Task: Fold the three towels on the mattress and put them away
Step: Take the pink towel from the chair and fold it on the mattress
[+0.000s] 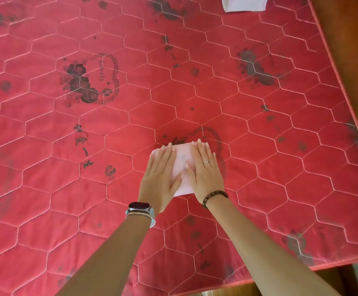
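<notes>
Both hands lie flat, fingers spread, gripping nothing: the left hand (159, 176) and right hand (204, 170) press a small, pale pink folded cloth towel (182, 161) onto the red quilted mattress (259, 124). Smoothing outward from the towel's middle should set the creases. Its long axis runs away from the person. Far beyond it lies a white cloth (245, 4).

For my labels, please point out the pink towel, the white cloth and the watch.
pink towel (182, 159): head view, bare strip between the hands.
white cloth (245, 3): head view, its middle, top edge.
watch (140, 206): head view, dark face.
</notes>
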`<act>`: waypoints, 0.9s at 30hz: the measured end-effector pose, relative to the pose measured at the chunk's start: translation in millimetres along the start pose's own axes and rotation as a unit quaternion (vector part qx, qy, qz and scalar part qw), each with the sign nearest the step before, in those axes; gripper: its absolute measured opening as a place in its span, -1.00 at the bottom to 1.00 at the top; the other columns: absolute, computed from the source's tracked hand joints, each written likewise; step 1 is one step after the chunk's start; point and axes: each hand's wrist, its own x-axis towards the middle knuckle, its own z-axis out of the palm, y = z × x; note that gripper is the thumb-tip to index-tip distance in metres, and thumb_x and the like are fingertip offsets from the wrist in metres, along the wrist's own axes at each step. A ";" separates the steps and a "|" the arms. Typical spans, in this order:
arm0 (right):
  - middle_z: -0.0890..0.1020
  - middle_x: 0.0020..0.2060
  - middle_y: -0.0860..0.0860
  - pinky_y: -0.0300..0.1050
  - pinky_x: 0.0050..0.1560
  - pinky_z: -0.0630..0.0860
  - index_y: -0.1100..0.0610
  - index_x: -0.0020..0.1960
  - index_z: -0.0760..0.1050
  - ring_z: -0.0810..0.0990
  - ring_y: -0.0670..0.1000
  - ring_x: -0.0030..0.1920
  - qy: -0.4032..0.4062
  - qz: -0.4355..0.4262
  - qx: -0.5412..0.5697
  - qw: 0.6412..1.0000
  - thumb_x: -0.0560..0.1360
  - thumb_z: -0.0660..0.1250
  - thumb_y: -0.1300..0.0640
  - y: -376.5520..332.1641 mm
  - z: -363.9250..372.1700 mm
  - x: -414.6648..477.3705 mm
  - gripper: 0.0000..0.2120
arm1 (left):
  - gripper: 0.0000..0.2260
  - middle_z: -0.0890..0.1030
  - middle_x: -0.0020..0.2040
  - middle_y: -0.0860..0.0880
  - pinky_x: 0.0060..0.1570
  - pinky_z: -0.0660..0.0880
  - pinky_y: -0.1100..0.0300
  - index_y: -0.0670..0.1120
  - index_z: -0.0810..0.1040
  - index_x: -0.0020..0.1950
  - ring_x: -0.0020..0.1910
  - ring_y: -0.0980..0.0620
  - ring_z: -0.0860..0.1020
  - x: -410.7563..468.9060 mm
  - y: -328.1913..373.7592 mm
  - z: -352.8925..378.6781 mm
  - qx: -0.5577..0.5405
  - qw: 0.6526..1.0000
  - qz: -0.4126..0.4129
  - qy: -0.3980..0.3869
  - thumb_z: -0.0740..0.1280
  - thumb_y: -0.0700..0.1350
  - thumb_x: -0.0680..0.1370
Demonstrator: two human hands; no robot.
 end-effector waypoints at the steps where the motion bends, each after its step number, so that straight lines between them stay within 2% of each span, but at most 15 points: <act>1: -0.13 0.57 -0.09 -0.09 0.55 -0.21 -0.01 0.59 -0.12 -0.24 -0.10 0.55 0.005 0.007 0.002 1.000 0.65 -0.03 -0.04 1.3 -1.5 -3.3 -0.45 | -0.42 0.04 0.62 -0.04 0.57 -0.07 0.00 -0.11 0.06 0.61 0.61 0.03 -0.04 -1.8 -2.8 -2.2 -0.007 1.000 -0.024 0.007 0.06 0.12 0.67; 5: -0.18 0.56 -0.08 -0.07 0.55 -0.18 0.02 0.58 -0.22 -0.26 -0.10 0.54 -0.019 0.010 -0.010 1.000 0.65 -0.08 -0.09 8.6 0.8 -12.6 -0.42 | -0.36 0.02 0.62 -0.02 0.56 0.02 -0.05 -0.09 -0.02 0.62 0.60 0.00 0.00 -7.4 -14.6 1.0 0.035 0.997 -0.061 -0.017 -0.11 0.26 0.65; 7: -0.21 0.56 -0.08 -0.06 0.56 -0.16 0.00 0.56 -0.27 -0.27 -0.10 0.54 -0.028 0.019 -0.005 0.999 0.66 -0.08 -0.09 8.9 3.5 -11.4 -0.42 | -0.35 0.01 0.62 -0.02 0.55 0.04 -0.06 -0.08 -0.03 0.62 0.60 -0.02 0.00 -4.1 -15.9 3.7 0.030 0.997 -0.067 -0.032 -0.13 0.27 0.64; 9: -0.21 0.56 -0.09 -0.06 0.56 -0.13 0.00 0.57 -0.27 -0.25 -0.10 0.55 -0.031 0.029 0.019 0.999 0.65 -0.09 -0.10 6.8 2.2 -9.7 -0.42 | -0.35 -0.08 0.63 0.00 0.55 -0.02 -0.03 -0.04 -0.07 0.62 0.60 -0.01 -0.07 0.3 -13.3 2.5 -0.017 0.996 -0.076 -0.035 -0.10 0.27 0.63; 11: -0.15 0.58 -0.09 -0.07 0.55 0.00 0.02 0.58 -0.18 -0.13 -0.06 0.56 -0.015 0.035 0.055 0.998 0.64 -0.02 -0.08 2.8 -3.2 -10.2 -0.40 | -0.35 -0.11 0.63 0.00 0.53 -0.06 0.05 0.00 -0.07 0.63 0.61 0.00 -0.10 0.0 -9.0 -2.6 -0.114 0.989 -0.092 -0.019 0.02 0.25 0.63; 13: -0.04 0.58 -0.03 -0.08 0.50 0.16 0.08 0.58 -0.06 0.06 -0.02 0.54 0.016 0.074 0.108 0.991 0.63 0.10 0.02 -0.4 -9.8 -10.7 -0.40 | -0.34 -0.03 0.63 0.02 0.51 0.00 0.09 0.05 -0.04 0.63 0.59 0.03 -0.02 -6.0 -4.2 -6.3 -0.255 0.955 -0.152 0.013 0.19 0.17 0.62; 16: 0.19 0.49 0.11 0.03 0.42 0.32 0.16 0.54 0.08 0.28 0.08 0.44 0.052 0.166 0.189 0.966 0.60 0.18 0.13 -3.7 -19.3 -9.3 -0.45 | -0.30 0.21 0.50 -0.01 0.44 0.28 0.04 0.06 0.07 0.54 0.49 0.02 0.24 -19.9 5.1 -13.4 -0.455 0.833 -0.309 0.051 0.35 0.17 0.53; 18: 0.36 0.37 0.12 -0.01 0.29 0.41 0.19 0.47 0.19 0.40 0.09 0.33 0.047 0.208 0.227 0.950 0.59 0.21 0.11 -2.4 -23.2 -7.4 -0.51 | -0.42 0.40 0.33 -0.04 0.19 0.43 0.15 0.05 0.17 0.40 0.33 -0.02 0.43 -28.0 8.9 -17.5 -0.504 0.767 -0.397 0.038 0.38 0.17 0.52; 20: 0.47 0.24 0.10 -0.08 0.06 0.45 0.19 0.38 0.28 0.49 0.05 0.13 0.021 0.251 0.274 0.928 0.58 0.24 0.06 -1.8 -27.1 -5.7 -0.58 | -0.47 0.46 0.24 0.01 0.12 0.38 0.21 -0.06 0.25 0.41 0.22 0.03 0.47 -33.4 9.8 -19.4 -0.515 0.739 -0.434 0.013 0.34 0.14 0.56; 22: 0.52 0.13 0.06 -0.12 -0.07 0.42 0.18 0.34 0.31 0.51 0.03 0.00 -0.015 0.278 0.293 0.915 0.58 0.24 -0.01 -1.4 -31.1 -3.7 -0.59 | -0.42 0.48 0.27 0.03 0.22 0.37 0.16 -0.12 0.31 0.44 0.23 0.05 0.47 -35.4 6.5 -17.3 -0.524 0.723 -0.450 -0.004 0.33 0.19 0.56; 25: 0.50 0.08 0.05 -0.12 -0.07 0.38 0.20 0.34 0.30 0.48 0.03 -0.01 -0.054 0.285 0.306 0.907 0.60 0.22 -0.06 1.0 -34.7 -0.2 -0.56 | -0.32 0.55 0.29 0.00 0.36 0.38 0.04 -0.09 0.43 0.42 0.27 0.01 0.51 -31.9 2.8 -14.4 -0.539 0.715 -0.444 -0.036 0.35 0.32 0.46; 27: 0.50 0.05 0.03 -0.12 -0.06 0.37 0.20 0.31 0.32 0.47 0.03 0.00 -0.070 0.288 0.313 0.902 0.60 0.20 -0.11 3.4 -34.4 0.7 -0.55 | -0.22 0.59 0.26 0.00 0.37 0.40 0.01 -0.10 0.48 0.38 0.25 0.00 0.54 -27.2 2.6 -16.3 -0.561 0.696 -0.445 -0.049 0.36 0.40 0.34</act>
